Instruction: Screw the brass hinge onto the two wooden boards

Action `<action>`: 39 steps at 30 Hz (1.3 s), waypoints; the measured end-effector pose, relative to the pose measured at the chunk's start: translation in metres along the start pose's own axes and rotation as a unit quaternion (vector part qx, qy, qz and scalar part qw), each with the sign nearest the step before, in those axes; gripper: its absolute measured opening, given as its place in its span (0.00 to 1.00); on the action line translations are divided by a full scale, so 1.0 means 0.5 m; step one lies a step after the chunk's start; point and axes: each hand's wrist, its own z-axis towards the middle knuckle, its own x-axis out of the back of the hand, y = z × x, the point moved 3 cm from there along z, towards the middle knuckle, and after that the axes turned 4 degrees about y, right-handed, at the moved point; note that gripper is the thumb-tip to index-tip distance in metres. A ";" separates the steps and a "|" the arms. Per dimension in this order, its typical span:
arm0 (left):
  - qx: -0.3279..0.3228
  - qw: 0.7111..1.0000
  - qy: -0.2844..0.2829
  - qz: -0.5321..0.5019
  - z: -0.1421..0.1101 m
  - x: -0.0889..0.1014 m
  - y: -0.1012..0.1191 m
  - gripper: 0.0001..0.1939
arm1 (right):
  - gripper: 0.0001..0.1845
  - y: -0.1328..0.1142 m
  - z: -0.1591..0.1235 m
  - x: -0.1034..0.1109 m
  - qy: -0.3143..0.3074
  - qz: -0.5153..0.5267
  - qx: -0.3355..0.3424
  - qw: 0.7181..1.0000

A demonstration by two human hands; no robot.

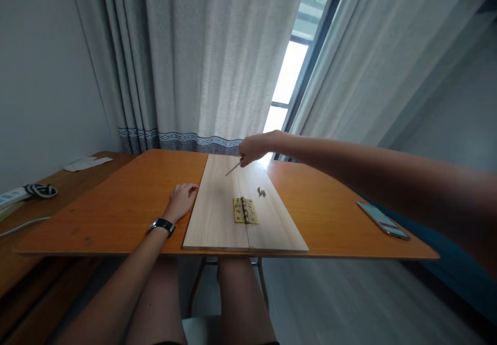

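My right hand (254,147) is closed round the handle of a screwdriver (233,169), held over the far part of two pale wooden boards. Its thin shaft points down and left. The left board (212,205) and the right board (272,226) lie side by side along a narrow seam. A brass hinge (245,211) lies open across that seam, with small screws on or in its leaves. Several loose screws (261,192) are on the right board. My left hand (181,200) rests beside the left board's edge, fingers loosely bent and holding nothing.
The boards lie on an orange-brown table (128,200). A phone (382,220) sits near its right edge. To the left, a wooden surface carries a power strip (13,196), a coiled black cable (41,190) and white paper (87,163). Grey curtains (217,65) hang behind.
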 end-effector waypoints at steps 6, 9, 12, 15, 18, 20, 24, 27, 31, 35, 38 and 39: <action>0.004 1.000 -0.013 0.002 -0.001 -0.003 0.002 0.13 | 0.15 0.106 -0.040 -0.139 0.038 0.122 -0.094 0.987; 0.002 1.000 -0.018 0.004 -0.001 -0.003 0.001 0.13 | 0.15 0.121 -0.040 -0.220 0.066 0.156 -0.125 0.978; 0.003 1.000 -0.022 0.008 0.000 -0.005 -0.001 0.14 | 0.15 0.123 -0.025 -0.278 0.087 0.184 -0.147 0.968; 0.002 1.000 -0.023 0.008 0.004 -0.007 -0.002 0.13 | 0.15 0.127 -0.007 -0.321 0.084 0.214 -0.141 0.963; 0.002 1.000 -0.028 0.005 0.008 -0.010 -0.004 0.13 | 0.13 0.137 0.007 -0.354 0.087 0.234 -0.121 0.961; 0.000 0.999 -0.034 0.004 0.008 -0.011 -0.005 0.13 | 0.12 0.147 0.012 -0.371 0.095 0.243 -0.113 0.959; -0.011 0.999 -0.034 0.004 0.008 -0.009 -0.006 0.14 | 0.12 0.159 0.015 -0.395 0.118 0.259 -0.109 0.952; -0.011 1.000 -0.028 0.007 0.008 -0.007 -0.007 0.14 | 0.13 0.159 0.010 -0.402 0.137 0.267 -0.109 0.948; -0.009 1.000 -0.023 0.002 0.005 -0.003 -0.006 0.14 | 0.12 0.161 -0.007 -0.401 0.160 0.272 -0.113 0.942; -0.011 1.000 -0.012 -0.014 0.001 -0.001 -0.002 0.14 | 0.12 0.173 -0.042 -0.385 0.187 0.269 -0.129 0.936; -0.015 1.000 -0.007 -0.027 0.003 -0.002 0.003 0.14 | 0.15 0.160 -0.072 -0.357 0.218 0.260 -0.135 0.931; -0.016 0.999 -0.004 -0.033 0.004 -0.002 0.005 0.13 | 0.15 0.145 -0.080 -0.344 0.235 0.256 -0.133 0.928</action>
